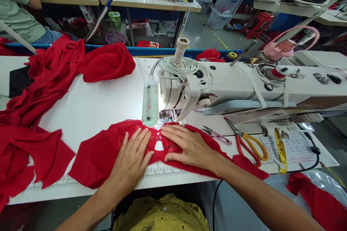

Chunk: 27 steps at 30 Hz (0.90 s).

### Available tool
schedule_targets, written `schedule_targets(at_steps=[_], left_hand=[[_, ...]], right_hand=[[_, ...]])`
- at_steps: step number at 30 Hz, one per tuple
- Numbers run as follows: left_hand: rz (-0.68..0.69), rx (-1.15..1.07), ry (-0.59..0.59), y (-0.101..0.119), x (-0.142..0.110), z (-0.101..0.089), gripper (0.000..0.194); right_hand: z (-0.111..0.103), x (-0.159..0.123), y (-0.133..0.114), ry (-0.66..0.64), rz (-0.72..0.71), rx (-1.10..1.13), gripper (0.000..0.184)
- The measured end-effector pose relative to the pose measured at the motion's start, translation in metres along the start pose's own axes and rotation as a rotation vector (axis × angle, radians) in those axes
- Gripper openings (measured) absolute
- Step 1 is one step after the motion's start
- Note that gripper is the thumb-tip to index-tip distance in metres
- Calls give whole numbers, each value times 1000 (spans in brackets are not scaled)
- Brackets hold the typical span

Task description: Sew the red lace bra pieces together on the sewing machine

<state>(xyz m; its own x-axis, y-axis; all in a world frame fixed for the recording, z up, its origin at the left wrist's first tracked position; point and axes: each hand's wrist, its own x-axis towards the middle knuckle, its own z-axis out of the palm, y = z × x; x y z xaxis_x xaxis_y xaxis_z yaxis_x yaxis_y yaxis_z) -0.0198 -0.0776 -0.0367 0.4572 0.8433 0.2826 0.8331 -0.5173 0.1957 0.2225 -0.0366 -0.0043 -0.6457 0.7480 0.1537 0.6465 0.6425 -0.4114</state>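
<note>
A red lace-trimmed garment piece lies spread across the front of the white sewing table, with a laced cut-out at its middle. My left hand rests flat on it, left of the cut-out, fingers stretched out. On the other side, my right hand lies flat too, its fingers pointing left. Just beyond my fingertips stands the white sewing machine, its presser foot close to the garment's upper edge. A pale green translucent plate hangs beside the machine head, above the cloth.
Red fabric is heaped at left. Thread snips and scissors lie right of my right hand, near a yellow tape measure and a paper form. A ruler strip runs along the front edge. A co-worker sits far left.
</note>
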Motion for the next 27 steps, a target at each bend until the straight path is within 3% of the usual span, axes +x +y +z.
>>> schedule_targets(at_steps=[27], left_hand=[[58,160,-73,4,5,-7,51]], right_hand=[[-2,0,2,-75,15,21,78]])
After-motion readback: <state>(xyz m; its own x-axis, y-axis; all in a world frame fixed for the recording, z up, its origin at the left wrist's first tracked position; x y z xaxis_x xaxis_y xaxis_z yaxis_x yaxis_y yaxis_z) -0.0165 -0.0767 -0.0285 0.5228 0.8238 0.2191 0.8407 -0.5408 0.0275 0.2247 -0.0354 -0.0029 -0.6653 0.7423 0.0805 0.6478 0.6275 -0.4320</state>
